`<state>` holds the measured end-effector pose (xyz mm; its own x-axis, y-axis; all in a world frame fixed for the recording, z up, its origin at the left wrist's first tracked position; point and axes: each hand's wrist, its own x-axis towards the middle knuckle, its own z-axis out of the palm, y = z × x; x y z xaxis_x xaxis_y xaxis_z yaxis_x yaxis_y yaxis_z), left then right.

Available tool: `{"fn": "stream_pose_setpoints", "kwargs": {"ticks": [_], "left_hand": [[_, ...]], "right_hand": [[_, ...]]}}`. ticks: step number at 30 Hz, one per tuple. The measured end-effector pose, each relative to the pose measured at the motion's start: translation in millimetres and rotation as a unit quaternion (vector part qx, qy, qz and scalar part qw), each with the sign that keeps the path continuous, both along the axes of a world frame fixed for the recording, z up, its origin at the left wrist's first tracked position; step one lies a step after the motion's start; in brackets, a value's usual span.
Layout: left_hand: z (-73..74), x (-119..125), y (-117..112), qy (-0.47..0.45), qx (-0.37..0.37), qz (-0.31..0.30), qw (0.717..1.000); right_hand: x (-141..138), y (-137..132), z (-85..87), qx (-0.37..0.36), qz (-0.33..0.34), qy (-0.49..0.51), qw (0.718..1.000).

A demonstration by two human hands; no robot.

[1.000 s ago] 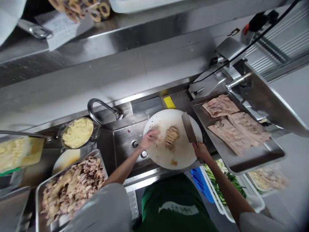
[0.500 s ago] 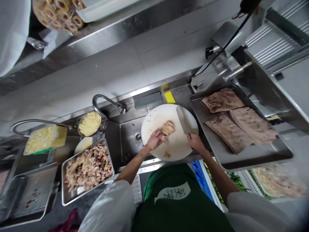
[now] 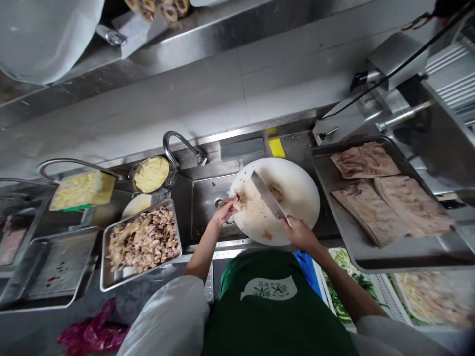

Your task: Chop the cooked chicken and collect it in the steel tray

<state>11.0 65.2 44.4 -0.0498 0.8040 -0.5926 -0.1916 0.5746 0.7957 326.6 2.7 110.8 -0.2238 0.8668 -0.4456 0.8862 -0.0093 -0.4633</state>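
Observation:
A round white cutting board lies over the right part of a steel sink. My right hand grips the handle of a cleaver, its blade laid flat and angled left across the board. Some sliced meat shows past the blade. My left hand is closed on a clump of sliced meat at the board's left edge.
A tray of chopped meat sits left of the sink, with a pot of yellow mash, a yellow container and more steel trays beyond. Right, a large tray holds meat slabs. Baskets of greens stand below.
The cleaver swung from upright at the board's right side to flat across its middle. My left hand gathered the sliced meat and drew it to the board's left edge.

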Motion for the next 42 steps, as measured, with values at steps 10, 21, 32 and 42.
{"fn": "stream_pose_setpoints", "kwargs": {"ticks": [10,21,32,42], "left_hand": [[-17.1,53,-15,0.128,0.219,-0.018,0.967],[-17.5,42,7,0.104,0.106,-0.100,0.984],[-30.6,55,-20,0.246,0.195,0.036,0.949],[-24.6,11,-67,0.302,0.169,0.287,0.893]], "right_hand": [[-8,-4,-31.1,-0.037,0.026,-0.072,0.996],[-12,-1,-32.6,-0.051,0.028,-0.082,0.995],[-30,17,-22.3,-0.029,0.014,-0.062,0.998],[-111,-2,-1.5,-0.015,0.016,-0.063,0.998]]}}
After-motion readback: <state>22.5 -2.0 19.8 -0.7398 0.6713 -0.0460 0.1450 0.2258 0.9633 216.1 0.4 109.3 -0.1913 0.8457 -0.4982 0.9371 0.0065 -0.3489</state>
